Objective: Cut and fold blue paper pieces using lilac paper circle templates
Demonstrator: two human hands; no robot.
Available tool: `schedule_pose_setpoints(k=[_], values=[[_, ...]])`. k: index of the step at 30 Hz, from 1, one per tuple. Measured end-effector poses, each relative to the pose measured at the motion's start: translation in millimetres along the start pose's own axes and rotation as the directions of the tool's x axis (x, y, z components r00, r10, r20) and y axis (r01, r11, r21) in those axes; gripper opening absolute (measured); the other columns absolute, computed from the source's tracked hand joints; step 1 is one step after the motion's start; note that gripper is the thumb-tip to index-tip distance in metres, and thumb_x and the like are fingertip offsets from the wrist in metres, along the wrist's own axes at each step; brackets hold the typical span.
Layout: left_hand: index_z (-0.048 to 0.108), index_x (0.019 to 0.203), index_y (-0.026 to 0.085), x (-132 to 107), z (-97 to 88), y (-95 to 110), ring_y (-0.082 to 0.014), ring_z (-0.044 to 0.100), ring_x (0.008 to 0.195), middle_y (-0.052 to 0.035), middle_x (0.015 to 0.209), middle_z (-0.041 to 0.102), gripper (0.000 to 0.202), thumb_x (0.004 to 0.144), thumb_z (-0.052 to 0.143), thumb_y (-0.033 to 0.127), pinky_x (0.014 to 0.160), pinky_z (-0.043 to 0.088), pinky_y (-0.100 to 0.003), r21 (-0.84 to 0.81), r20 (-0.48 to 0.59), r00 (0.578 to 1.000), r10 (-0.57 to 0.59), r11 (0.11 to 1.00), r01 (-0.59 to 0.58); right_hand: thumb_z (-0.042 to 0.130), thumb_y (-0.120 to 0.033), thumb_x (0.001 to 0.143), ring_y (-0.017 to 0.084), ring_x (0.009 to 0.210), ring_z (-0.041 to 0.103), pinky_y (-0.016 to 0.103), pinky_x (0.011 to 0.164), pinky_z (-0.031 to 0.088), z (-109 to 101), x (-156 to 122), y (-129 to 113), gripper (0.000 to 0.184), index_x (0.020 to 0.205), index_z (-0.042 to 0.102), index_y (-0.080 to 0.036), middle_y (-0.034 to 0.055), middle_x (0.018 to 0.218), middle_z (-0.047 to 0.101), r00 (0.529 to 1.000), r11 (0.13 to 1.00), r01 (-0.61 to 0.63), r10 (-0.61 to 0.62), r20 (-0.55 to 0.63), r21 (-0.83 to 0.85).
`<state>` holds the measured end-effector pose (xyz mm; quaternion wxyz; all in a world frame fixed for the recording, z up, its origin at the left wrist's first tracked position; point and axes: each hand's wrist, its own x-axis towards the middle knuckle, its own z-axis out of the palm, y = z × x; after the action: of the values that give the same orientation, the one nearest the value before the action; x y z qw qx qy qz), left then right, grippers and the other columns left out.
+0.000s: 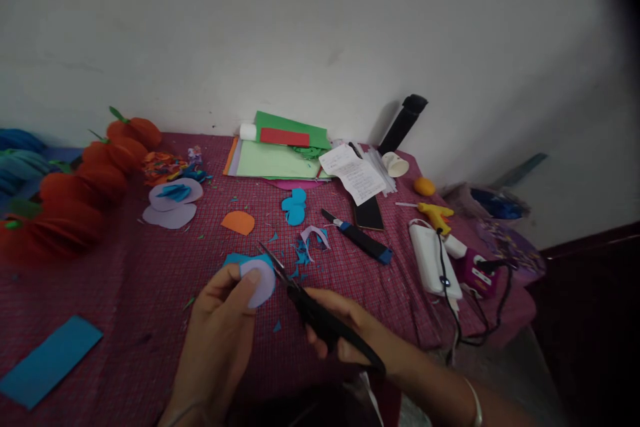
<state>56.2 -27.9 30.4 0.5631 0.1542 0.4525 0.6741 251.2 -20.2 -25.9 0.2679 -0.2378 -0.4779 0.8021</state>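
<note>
head view: left hand [220, 337] pinches a lilac paper circle [260, 282] clear of the worktop [125, 267], so scissors [304, 299] gripped in right hand [353, 315] reach its edge.

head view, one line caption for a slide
Left hand holds a lilac paper circle, right hand holds black scissors at its edge, over a red checked tablecloth.
</note>
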Motion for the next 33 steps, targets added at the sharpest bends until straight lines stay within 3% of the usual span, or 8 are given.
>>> schedule_pose_setpoints(k=[4,14,20,33], values=[[0.064,0.061,0.017,0.5,2.7,-5.0,-0.0087,0.053,0.065,0.0026,0.067,0.062,0.02,0.058,0.082,0.023,0.064,0.045,-0.018,0.009,0.001,1.0,0.02,1.0,-0.02,0.082,-0.035,0.065,0.008,0.069,0.052,0.02,0.059,0.039,1.9,1.3,3.7,0.073,0.131,0.053,-0.027,-0.0004,0.086,0.056,0.995,0.996,0.084,-0.084,-0.043,-0.016],[0.062,0.06,0.017,4.4,4.9,-13.3,-0.0072,0.051,0.061,0.0042,0.063,0.06,0.018,0.061,0.08,0.02,0.061,0.045,-0.017,-0.026,-0.007,1.0,0.022,0.999,-0.022,0.077,-0.047,0.069,0.007,0.063,0.049,0.02,0.056,0.038,3.9,5.3,7.2,0.071,0.131,0.052,-0.024,-0.0003,0.084,0.056,0.988,0.989,0.147,-0.147,-0.04,-0.014],[0.061,0.057,0.017,6.0,6.9,-13.6,-0.008,0.053,0.06,0.0035,0.061,0.061,0.021,0.057,0.082,0.021,0.061,0.046,-0.017,-0.033,-0.045,0.999,0.0,0.999,-0.001,0.079,-0.03,0.07,0.008,0.064,0.049,0.02,0.056,0.038,-1.0,5.6,18.0,0.066,0.13,0.053,-0.029,-0.0006,0.084,0.056,0.993,0.996,0.063,-0.056,-0.101,0.064],[0.058,0.055,0.017,3.0,8.0,-13.5,-0.0072,0.046,0.057,0.0058,0.058,0.055,0.022,0.062,0.078,0.019,0.058,0.042,-0.017,-0.001,-0.001,1.0,-0.004,1.0,0.004,0.08,-0.034,0.066,0.01,0.069,0.049,0.023,0.06,0.042,4.3,3.8,12.2,0.064,0.126,0.056,-0.029,-0.0008,0.083,0.056,0.979,0.991,0.096,-0.111,-0.169,-0.096]])
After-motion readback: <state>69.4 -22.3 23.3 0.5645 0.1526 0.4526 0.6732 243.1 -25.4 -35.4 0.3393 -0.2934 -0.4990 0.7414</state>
